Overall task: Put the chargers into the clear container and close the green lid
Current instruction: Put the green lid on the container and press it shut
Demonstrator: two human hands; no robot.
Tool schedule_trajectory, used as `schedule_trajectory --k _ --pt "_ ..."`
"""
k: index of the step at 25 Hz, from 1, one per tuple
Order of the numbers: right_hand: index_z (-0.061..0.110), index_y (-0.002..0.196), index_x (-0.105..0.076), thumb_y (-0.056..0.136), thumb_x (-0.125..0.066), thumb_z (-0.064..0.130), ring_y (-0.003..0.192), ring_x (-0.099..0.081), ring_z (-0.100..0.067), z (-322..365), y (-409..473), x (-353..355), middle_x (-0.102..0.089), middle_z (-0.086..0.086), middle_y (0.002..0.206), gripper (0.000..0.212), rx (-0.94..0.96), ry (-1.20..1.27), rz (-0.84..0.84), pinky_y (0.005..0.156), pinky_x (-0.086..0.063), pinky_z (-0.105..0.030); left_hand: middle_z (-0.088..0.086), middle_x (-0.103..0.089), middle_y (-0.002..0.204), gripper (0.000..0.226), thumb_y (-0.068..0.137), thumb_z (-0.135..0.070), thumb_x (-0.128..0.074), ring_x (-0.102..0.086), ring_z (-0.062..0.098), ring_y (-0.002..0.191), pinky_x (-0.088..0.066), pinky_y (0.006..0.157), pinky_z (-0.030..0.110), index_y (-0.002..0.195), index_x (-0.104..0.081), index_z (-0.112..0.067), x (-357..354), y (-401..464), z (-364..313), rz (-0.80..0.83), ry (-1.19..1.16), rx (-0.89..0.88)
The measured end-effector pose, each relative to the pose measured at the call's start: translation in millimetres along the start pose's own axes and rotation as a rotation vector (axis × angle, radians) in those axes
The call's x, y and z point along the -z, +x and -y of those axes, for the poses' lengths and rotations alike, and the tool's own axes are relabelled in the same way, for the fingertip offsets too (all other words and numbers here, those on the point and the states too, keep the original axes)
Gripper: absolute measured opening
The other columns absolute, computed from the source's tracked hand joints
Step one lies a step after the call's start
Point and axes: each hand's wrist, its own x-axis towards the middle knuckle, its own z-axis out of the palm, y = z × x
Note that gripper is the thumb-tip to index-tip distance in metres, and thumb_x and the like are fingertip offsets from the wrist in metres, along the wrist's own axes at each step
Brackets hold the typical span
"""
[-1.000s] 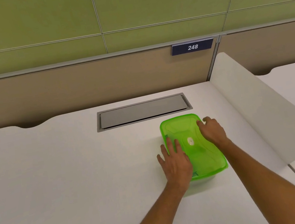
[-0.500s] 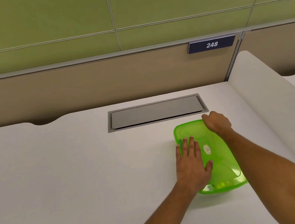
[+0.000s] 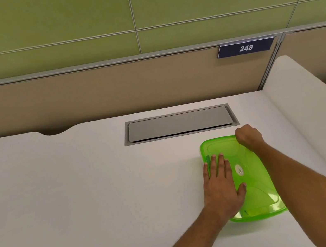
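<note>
Green lid (image 3: 251, 175) fills the view of the box, and that's the catch: the lid is translucent, but nothing below it reads clearly, so the chargers can't be made out and the clear container under it is barely visible, just a pale glint along the near edge. Both forearms run off the bottom of the frame. Left hand (image 3: 220, 187) lies palm-down on the lid's left side, fingers (image 3: 221, 163) straight and close together, thumb angled out toward the small white oval sticker (image 3: 239, 169) at the lid's centre. Right hand (image 3: 248, 135) is curled into a fist over the far right corner of the lid; its fingertips are tucked out of sight, so whether they hook the rim can't be told. The box sits right of centre on a plain white desk (image 3: 82, 192), just in front of a grey metal hatch (image 3: 179, 123) set flush in the top. A beige partition runs behind, carrying a dark plate reading 248 (image 3: 246, 47), with green wall panels above and a white divider (image 3: 307, 108) on the right. Against half a second ago, hands and lid hold nearly the same pose; the left hand sits a touch farther left on the lid.
</note>
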Motion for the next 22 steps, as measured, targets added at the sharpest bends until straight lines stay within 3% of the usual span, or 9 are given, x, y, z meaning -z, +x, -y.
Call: schedule_trajectory --k 4,8,10,12,16,19,22 --pt "0.001 0.123 -0.055 0.092 -0.038 0.025 0.114 -0.055 -0.043 -2.2 -2.4 -4.4 -0.058 -0.025 0.127 0.043 -0.042 0.029 -0.065 0.092 -0.044 -0.041 0.005 0.002 0.162 0.076 0.090 -0.057 -0.029 0.012 0.022 0.148 0.013 0.117 0.043 0.150 -0.017 -0.011 1.2 1.3 1.0 -0.033 -0.154 0.035" --pt "0.001 0.121 -0.056 0.093 -0.036 0.028 0.113 -0.056 -0.043 -3.0 -3.4 -8.0 -0.059 -0.024 0.126 0.044 -0.051 0.055 -0.125 0.092 -0.044 -0.042 0.010 0.000 0.162 0.071 0.095 -0.049 -0.035 0.004 0.029 0.148 -0.006 0.120 0.045 0.150 -0.015 -0.008 15.3 33.8 5.0 -0.033 -0.359 0.289" --pt "0.000 0.120 -0.056 0.094 -0.034 0.029 0.112 -0.056 -0.043 -4.0 -4.6 -10.7 -0.059 -0.024 0.125 0.044 -0.047 0.057 -0.152 0.092 -0.044 -0.042 0.017 -0.017 0.156 0.066 0.098 -0.046 -0.034 -0.018 0.037 0.141 -0.026 0.113 0.050 0.148 -0.018 -0.006 27.7 63.2 11.1 0.030 -0.369 0.438" --pt "0.000 0.118 -0.057 0.094 -0.032 0.029 0.111 -0.056 -0.042 -4.9 -5.5 -12.6 -0.060 -0.025 0.123 0.045 -0.034 0.052 -0.171 0.091 -0.044 -0.042 0.018 -0.039 0.139 0.056 0.099 -0.046 -0.031 -0.042 0.037 0.123 -0.043 0.096 0.050 0.136 -0.038 -0.004 39.1 88.1 20.5 0.058 -0.337 0.533" --pt "-0.001 0.119 -0.056 0.095 -0.032 0.028 0.111 -0.057 -0.042 -6.0 -3.7 -14.4 -0.060 -0.025 0.122 0.045 -0.020 0.037 -0.184 0.091 -0.044 -0.042 0.018 -0.064 0.118 0.055 0.102 -0.039 -0.022 -0.060 0.035 0.108 -0.048 0.086 0.041 0.112 -0.063 -0.003 41.6 116.5 38.5 0.073 -0.296 0.611" --pt "-0.002 0.117 -0.057 0.095 -0.033 0.026 0.111 -0.057 -0.042 -5.9 -2.4 -14.1 -0.060 -0.025 0.122 0.043 -0.021 0.030 -0.189 0.090 -0.044 -0.041 0.016 -0.071 0.106 0.048 0.099 -0.028 -0.028 -0.064 0.035 0.100 -0.051 0.079 0.037 0.100 -0.070 -0.003 38.2 125.5 42.0 0.034 -0.317 0.642" --pt "-0.001 0.115 -0.058 0.094 -0.033 0.025 0.110 -0.057 -0.042 -6.9 -3.0 -14.5 -0.061 -0.024 0.121 0.042 -0.015 0.025 -0.191 0.089 -0.044 -0.040 0.017 -0.071 0.099 0.052 0.099 -0.029 -0.027 -0.065 0.035 0.094 -0.051 0.076 0.037 0.093 -0.070 -0.001 30.6 125.1 44.8 -0.027 -0.415 0.668"
